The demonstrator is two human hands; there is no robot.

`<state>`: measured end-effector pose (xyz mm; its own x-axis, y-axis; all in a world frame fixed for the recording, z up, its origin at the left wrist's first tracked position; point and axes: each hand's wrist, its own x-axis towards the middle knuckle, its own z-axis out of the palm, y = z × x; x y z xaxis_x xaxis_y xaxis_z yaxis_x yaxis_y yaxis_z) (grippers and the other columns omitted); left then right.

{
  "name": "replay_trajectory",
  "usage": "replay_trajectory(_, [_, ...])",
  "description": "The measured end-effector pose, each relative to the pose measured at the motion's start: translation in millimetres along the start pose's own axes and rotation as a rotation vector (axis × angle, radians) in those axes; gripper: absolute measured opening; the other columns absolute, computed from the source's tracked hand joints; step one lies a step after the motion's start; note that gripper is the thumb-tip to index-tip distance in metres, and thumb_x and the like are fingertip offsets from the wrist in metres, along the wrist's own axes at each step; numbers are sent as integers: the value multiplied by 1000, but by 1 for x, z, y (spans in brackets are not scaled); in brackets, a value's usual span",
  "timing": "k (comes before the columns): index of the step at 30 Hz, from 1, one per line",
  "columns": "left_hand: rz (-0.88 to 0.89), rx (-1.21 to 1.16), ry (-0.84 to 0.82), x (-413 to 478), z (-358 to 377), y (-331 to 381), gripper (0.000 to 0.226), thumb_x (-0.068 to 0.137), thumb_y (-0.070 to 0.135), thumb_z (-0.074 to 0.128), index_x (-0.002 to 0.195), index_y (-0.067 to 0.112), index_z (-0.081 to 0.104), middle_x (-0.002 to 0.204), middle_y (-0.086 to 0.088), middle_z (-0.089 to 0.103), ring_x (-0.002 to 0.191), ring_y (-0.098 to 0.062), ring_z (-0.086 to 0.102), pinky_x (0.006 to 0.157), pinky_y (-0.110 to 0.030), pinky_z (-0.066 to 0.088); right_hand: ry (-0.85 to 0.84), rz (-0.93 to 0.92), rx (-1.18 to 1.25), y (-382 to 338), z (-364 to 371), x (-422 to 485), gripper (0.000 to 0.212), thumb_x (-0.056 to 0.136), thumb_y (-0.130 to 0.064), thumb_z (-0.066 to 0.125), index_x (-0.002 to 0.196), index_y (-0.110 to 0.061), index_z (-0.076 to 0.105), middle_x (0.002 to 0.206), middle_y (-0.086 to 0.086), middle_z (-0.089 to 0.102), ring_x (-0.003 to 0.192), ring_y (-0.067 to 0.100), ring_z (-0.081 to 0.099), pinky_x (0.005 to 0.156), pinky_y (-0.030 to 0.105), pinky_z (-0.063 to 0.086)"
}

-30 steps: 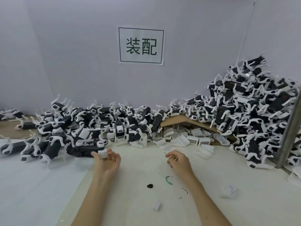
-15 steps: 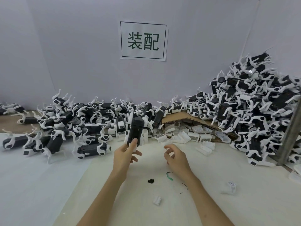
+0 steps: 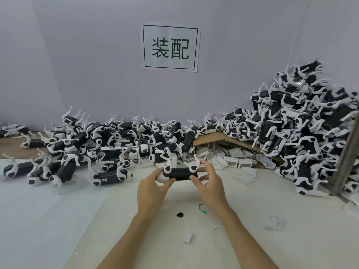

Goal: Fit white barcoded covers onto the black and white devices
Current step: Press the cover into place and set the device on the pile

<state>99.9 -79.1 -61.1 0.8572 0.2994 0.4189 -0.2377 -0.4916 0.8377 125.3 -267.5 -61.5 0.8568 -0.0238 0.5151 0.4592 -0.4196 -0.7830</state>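
**Crowded bench, little room beyond the hands**

White table (image 3: pixel 252 239) is hemmed by piled devices: one heap (image 3: pixel 108 140) beyond and left of the left hand (image 3: pixel 153 188), and a taller heap (image 3: pixel 303 133) right of the right hand (image 3: pixel 209 183). Both hands grip one black and white device (image 3: pixel 180 172) by its ends, fingers curled round it, low over the table. Loose covers (image 3: pixel 231 162) lie just beyond the right hand, under a cardboard flap (image 3: pixel 219 138). Whether the fingers also hold a cover cannot be told. A hard squeeze may bend the thin white legs, and a forward reach could nudge either heap. Open room lies nearer than the wrists, apart from small scraps (image 3: pixel 180 214).
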Motion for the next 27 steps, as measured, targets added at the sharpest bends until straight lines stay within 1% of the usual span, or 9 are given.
replay_trajectory(5, [48,-38,23,-1,2,2,40,83,22,80,117,37,67,85,20,67,61,-20,68,66,-32,54,-32,-2,-45,4,4,0,64,89,-20,75,142,-34,41,108,-21,52,87,-11,61,68,2,42])
replay_trajectory(8, [46,-65,8,-1,3,1,27,85,32,79,106,40,63,80,15,67,57,-16,67,62,-28,51,-10,35,7,4,3,2,61,92,-23,71,144,-34,41,108,-18,58,85,-5,62,67,5,43])
replay_trajectory(10, [26,-125,-45,1,3,2,18,88,41,75,92,28,63,76,4,69,53,-13,65,58,-25,50,25,61,53,2,1,3,54,96,-26,66,141,-39,41,102,-15,64,79,0,65,68,7,44])
replay_trajectory(13, [-129,-302,-174,2,3,5,37,91,49,68,85,13,60,67,2,70,48,-13,58,50,-22,49,19,27,50,-1,-4,2,36,99,-27,60,129,-43,51,92,-9,67,77,5,65,68,13,46])
replay_trajectory(15, [-292,-406,-243,2,2,8,47,91,55,64,78,11,55,50,7,55,45,-14,56,48,-22,49,-21,15,61,-5,-6,0,31,96,-29,65,119,-47,56,98,-13,67,88,8,64,72,13,46])
replay_trajectory(18, [-490,-549,-259,3,1,10,55,88,60,65,68,12,47,43,4,40,39,-14,50,43,-21,44,-152,20,46,-8,-3,-3,58,82,-28,82,132,-39,54,119,-23,59,109,-6,55,82,1,39])
replay_trajectory(21, [-565,-671,-267,9,-5,9,58,84,68,62,71,14,45,47,1,34,40,-15,43,53,-27,39,-152,38,-26,-8,4,-6,59,79,-31,84,130,-35,54,107,-27,59,89,-18,55,73,0,40])
replay_trajectory(24, [-541,-806,-290,11,-8,8,54,90,66,55,83,12,56,50,3,27,42,-15,32,56,-29,34,-73,88,-95,-8,4,-6,36,79,-52,76,104,-32,60,79,-17,64,69,-5,58,58,11,42])
replay_trajectory(27, [-479,-809,-290,10,-8,7,45,97,53,54,94,10,67,52,3,23,46,-14,26,56,-28,29,-16,118,-85,-8,0,-6,44,68,-72,65,86,-32,62,67,-20,63,60,0,56,53,14,40])
